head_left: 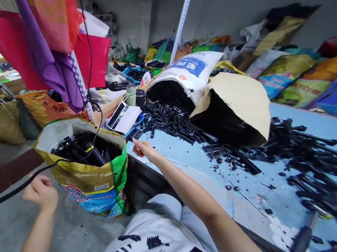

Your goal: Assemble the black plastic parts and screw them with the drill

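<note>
My left hand point(42, 192) is held in the air to the left of a yellow, green and blue sack point(92, 193); its fingers are curled and blurred. Black plastic parts point(79, 150) fill the open sack, and a black cable runs across its mouth. Over the near edge of the blue table point(172, 151) is my right hand point(143, 148), fingers bent, close to a white box point(124, 117) with a black toothed strip. Whether either hand holds something small cannot be made out. Beyond the box stand a green bottle point(130, 94) and a dark cup point(140, 98).
A white sack point(192, 71) and a tan sack point(241, 101) lie open, with black parts point(170, 119) spilling onto the table. More black parts point(307, 155) and a hammer point(305, 234) lie at the right. A perforated post point(80, 80) rises behind the yellow sack.
</note>
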Demonstrator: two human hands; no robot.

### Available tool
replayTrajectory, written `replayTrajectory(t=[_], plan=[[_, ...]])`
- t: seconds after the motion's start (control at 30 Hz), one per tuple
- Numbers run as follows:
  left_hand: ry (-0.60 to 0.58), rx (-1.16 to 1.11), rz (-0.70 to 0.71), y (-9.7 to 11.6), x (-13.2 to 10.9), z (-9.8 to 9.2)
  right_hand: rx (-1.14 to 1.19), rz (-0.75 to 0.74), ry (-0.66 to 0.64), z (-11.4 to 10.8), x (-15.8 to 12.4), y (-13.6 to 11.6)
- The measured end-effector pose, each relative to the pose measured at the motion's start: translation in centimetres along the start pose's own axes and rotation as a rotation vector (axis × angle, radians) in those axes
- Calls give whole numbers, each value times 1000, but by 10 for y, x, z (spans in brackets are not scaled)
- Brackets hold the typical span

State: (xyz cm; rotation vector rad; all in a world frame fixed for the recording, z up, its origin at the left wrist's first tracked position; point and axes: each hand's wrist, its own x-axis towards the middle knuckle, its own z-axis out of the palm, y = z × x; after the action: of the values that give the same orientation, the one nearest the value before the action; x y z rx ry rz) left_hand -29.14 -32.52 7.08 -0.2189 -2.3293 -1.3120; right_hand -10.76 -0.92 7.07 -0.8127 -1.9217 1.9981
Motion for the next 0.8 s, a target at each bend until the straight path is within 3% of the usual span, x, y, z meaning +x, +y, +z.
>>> replayTrajectory(t=[0.03,0.07,0.17,0.2,0.27,0.33,0.43,0.5,0.57,0.67,0.8], plan=[[11,-57,178,-1,-31,-1,-19,1,12,-10,-8,9],[-86,-114,370,0,-61,0,-35,3,38,-21,-17,18],[-667,-239,798,29,-144,26,-60,19,113,-53,-46,46],[-782,-217,848,46,-164,44,-64,25,134,-63,-58,56],[-863,-145,801,90,-192,91,-75,34,171,-80,-82,74],[-856,-95,696,139,-202,151,-88,44,209,-96,-111,92],[-827,38,601,205,-196,247,-122,62,316,-118,-158,118],[-823,141,511,235,-185,304,-152,82,414,-131,-192,134],[-819,176,460,253,-176,346,-172,101,522,-140,-224,147],[-813,228,407,257,-175,386,-185,120,703,-146,-262,164],[-875,270,482,247,-200,404,-201,140,877,-149,-278,169]])
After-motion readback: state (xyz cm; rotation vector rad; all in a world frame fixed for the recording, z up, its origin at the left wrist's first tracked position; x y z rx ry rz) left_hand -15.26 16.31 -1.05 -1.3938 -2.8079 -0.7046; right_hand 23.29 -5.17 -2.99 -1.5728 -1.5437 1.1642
